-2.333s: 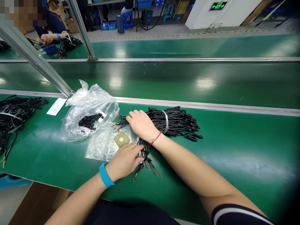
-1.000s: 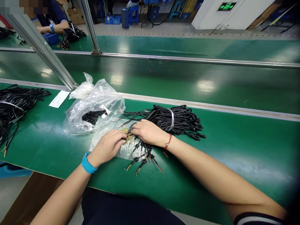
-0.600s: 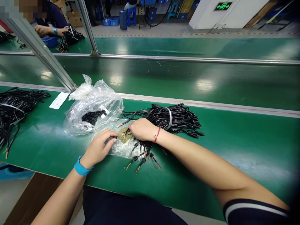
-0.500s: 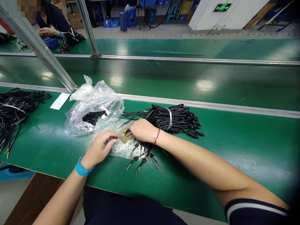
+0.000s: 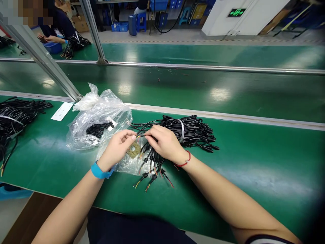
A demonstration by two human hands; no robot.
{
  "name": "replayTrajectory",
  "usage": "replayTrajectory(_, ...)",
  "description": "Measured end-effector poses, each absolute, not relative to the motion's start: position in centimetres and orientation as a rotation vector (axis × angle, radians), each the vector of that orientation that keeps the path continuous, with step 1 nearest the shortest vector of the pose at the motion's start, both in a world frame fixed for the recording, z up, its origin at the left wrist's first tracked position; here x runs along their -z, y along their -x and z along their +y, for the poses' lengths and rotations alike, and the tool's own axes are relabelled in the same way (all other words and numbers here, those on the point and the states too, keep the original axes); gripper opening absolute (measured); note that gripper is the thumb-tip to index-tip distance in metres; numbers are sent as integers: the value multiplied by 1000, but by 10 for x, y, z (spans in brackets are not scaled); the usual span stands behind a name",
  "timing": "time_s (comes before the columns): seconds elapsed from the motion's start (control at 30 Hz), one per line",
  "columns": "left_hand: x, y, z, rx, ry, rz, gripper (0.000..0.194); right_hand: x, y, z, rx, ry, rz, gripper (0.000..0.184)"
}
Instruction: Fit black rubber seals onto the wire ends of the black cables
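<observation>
My left hand (image 5: 118, 146) is closed, thumb and forefinger pinched together. A small black sleeve showed in this pinch a moment ago; the fingers now hide it. My right hand (image 5: 166, 144) pinches a black cable (image 5: 143, 136) close to its end, and the coloured bare wires point at my left fingertips. Below the hands lies a yellow-brown square sponge (image 5: 133, 149) with a hole in it. Several cable ends with black collars (image 5: 153, 177) fan out toward me over a flat plastic bag (image 5: 124, 165). The tied bundle of black cables (image 5: 194, 132) lies beyond my right hand.
An opened clear bag (image 5: 83, 118) of small black parts (image 5: 98, 129) lies left of the hands. Further left are a paper label (image 5: 61, 111) and another cable bundle (image 5: 17, 117). A metal post (image 5: 54, 66) rises behind. Across the line sits a co-worker (image 5: 59, 23).
My right hand has lifted a cable end off the sponge area. My left hand has moved right and up, bringing its fingertips to the wire ends.
</observation>
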State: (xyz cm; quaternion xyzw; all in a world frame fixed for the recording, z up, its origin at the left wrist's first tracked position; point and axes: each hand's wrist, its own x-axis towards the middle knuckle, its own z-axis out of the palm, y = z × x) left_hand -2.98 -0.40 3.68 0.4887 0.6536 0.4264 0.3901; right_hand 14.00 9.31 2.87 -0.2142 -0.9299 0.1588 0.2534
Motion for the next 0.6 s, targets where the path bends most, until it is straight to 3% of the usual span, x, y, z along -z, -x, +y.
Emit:
replayTrajectory(0.13, -36, 17, -5, -891, -1823, 1978, 21, -17, -138, 86, -244, 618, -2443, 20)
replayTrajectory(0.3, -31, 18, -4, -489, -2307, 2241, 26, -14, -139, 84, -300, 633, -2380, 20)
replayTrajectory(0.43, -38, 27, -4, -389, -2443, 2100, 28, -20, -142, 82, -469, 580, -2403, 15)
replayTrajectory(0.6, -50, 32, -10, -511, -2362, 1883, 24, -25, -139, 79, -637, 475, -2408, 13)
